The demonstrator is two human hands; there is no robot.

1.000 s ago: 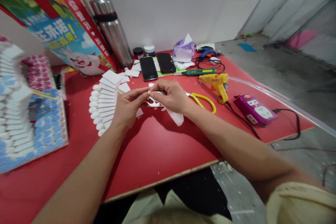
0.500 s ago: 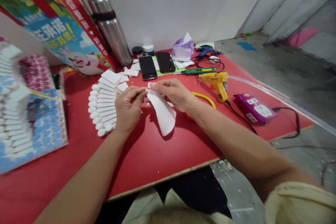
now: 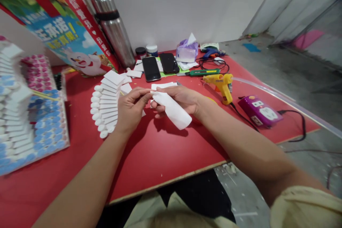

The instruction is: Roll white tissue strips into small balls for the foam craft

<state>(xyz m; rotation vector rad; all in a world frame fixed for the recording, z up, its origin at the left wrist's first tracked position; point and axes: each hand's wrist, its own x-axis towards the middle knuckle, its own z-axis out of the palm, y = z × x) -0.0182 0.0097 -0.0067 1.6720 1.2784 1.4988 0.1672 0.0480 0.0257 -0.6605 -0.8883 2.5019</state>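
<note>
Both hands meet over the middle of the red table [image 3: 160, 149]. My left hand [image 3: 130, 108] pinches the near end of a long white foam strip [image 3: 172, 110]. My right hand [image 3: 181, 98] lies under and around the strip's upper part, fingers curled on it. The strip's rounded free end hangs toward the lower right, above the table. Just left of my left hand lies a fan of white foam strips with rounded tips [image 3: 104, 108].
Yellow glue gun [image 3: 221, 85], purple power strip [image 3: 258, 110] and cables lie right. Two phones [image 3: 151, 68], a green knife [image 3: 203, 72], tissue pack [image 3: 186, 51], jars and a steel flask [image 3: 113, 30] stand behind. A blue-and-white foam model [image 3: 29, 114] and printed bag [image 3: 61, 35] fill the left.
The white strip was pulled out from between my hands, hung down, and now slants to the lower right. My right hand turned palm-up beneath it, covering the yellow scissors.
</note>
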